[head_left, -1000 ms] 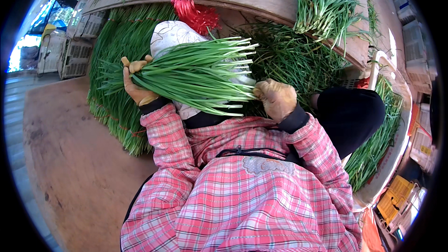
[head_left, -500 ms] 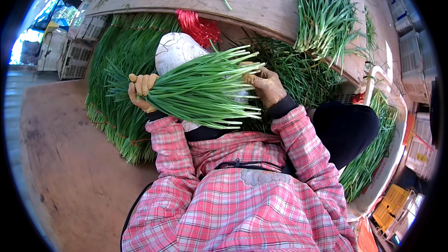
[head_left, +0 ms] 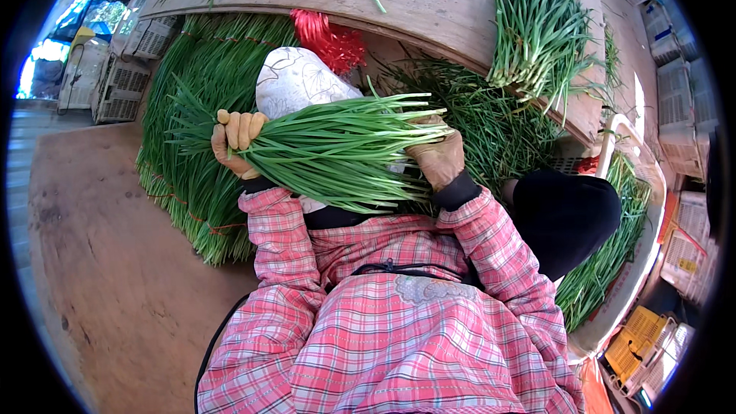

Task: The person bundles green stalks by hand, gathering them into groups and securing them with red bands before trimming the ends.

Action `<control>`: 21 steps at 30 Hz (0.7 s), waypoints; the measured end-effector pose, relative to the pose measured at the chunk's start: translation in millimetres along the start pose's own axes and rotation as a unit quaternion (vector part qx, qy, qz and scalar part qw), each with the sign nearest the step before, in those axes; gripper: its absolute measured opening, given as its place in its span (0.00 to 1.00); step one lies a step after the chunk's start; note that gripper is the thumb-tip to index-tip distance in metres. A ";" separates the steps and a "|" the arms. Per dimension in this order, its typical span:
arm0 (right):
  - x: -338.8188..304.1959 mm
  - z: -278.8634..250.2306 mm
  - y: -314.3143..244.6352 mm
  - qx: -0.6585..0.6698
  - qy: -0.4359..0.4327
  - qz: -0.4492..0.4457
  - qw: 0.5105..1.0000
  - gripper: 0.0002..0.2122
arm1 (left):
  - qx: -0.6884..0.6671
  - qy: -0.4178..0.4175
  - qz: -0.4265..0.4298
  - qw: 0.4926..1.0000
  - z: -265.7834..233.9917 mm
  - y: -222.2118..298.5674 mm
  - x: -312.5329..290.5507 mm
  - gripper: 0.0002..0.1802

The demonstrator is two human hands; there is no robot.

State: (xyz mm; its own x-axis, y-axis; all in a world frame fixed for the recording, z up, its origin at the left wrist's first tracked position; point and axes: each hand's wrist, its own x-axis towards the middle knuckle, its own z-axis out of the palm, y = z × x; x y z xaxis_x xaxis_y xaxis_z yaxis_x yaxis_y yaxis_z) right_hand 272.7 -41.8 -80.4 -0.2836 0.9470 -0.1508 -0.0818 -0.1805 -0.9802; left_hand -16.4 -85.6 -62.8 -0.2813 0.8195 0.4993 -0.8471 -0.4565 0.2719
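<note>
Clenched left hand (head_left: 236, 142) and gloved right hand (head_left: 438, 159) grasp opposite ends of a chive bundle (head_left: 337, 149), keeping stalks aligned above the wooden table's (head_left: 460, 8) near edge.

Open passage lies over the bare wooden floor (head_left: 100, 261) at left and the bare board (head_left: 429, 0) ahead, whereas the heaped chives (head_left: 192, 107), red ties (head_left: 330, 38), far chive bundle (head_left: 537, 23) and right-hand crate (head_left: 629, 276) obstruct.
</note>
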 end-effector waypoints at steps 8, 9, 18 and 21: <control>4.5 -81.8 -8.6 -0.652 0.104 0.016 0.751 0.08 | -0.009 -0.007 0.016 1.000 12.2 0.6 8.5 0.14; 3.9 -109.0 -7.1 -0.692 0.063 0.097 0.713 0.08 | -0.005 -0.022 0.014 1.000 14.1 2.5 11.2 0.14; 6.2 -41.5 -46.8 -0.336 -0.107 -0.085 0.932 0.16 | -0.018 -0.087 0.000 0.996 40.9 -31.9 53.2 0.14; 6.3 -30.9 -46.1 -0.092 -0.146 0.053 0.984 0.12 | -0.023 -0.129 -0.020 0.991 53.8 -33.3 73.1 0.13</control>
State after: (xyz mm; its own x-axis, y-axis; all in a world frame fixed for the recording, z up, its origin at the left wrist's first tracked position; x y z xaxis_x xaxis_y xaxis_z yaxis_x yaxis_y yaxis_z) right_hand 304.2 -19.3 -40.1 -0.5460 0.8037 -0.2364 0.1298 -0.1976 -0.9717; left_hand 15.4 -29.1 8.9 -0.1276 0.7188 0.6834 -0.8767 -0.4039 0.2612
